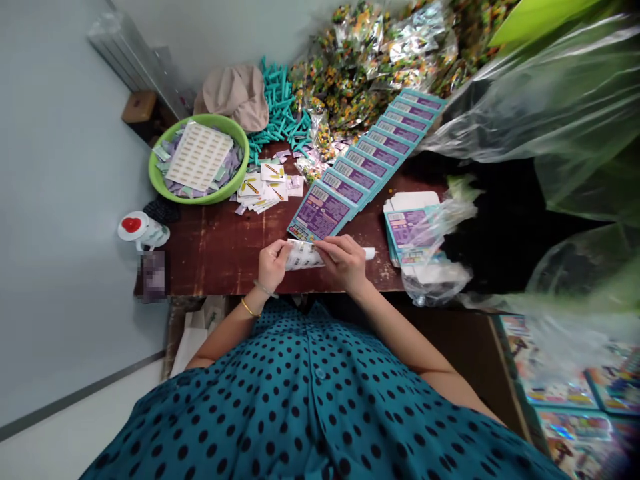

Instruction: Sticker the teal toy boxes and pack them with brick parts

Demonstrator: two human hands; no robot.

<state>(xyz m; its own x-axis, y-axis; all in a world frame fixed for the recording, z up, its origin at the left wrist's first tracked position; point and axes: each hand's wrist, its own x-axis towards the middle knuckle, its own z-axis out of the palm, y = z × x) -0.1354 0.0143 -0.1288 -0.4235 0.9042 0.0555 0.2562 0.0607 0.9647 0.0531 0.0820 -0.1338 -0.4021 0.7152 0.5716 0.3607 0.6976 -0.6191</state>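
Observation:
A white, partly rolled sticker sheet point(304, 256) with small printed marks is stretched between my two hands at the front of the table. My left hand point(273, 268) pinches its left end between thumb and fingers. On the other side my right hand point(346, 264) grips the sheet's upper edge with bent fingers. The rolled white end point(370, 253) sticks out past that hand. Just beyond my fingers, the nearest of a fanned row of purple and teal boxes point(324, 209) lies on the table, its barcode side up.
A green basin point(240, 175) holds small packets and a label sheet. Small printed cards point(273, 189), teal sticks point(277, 100) and bags of coloured pieces point(345, 87) lie behind. To the right stand stacked boxes point(410, 227) and clear plastic point(440, 280). A lidded mug point(150, 232) stands left.

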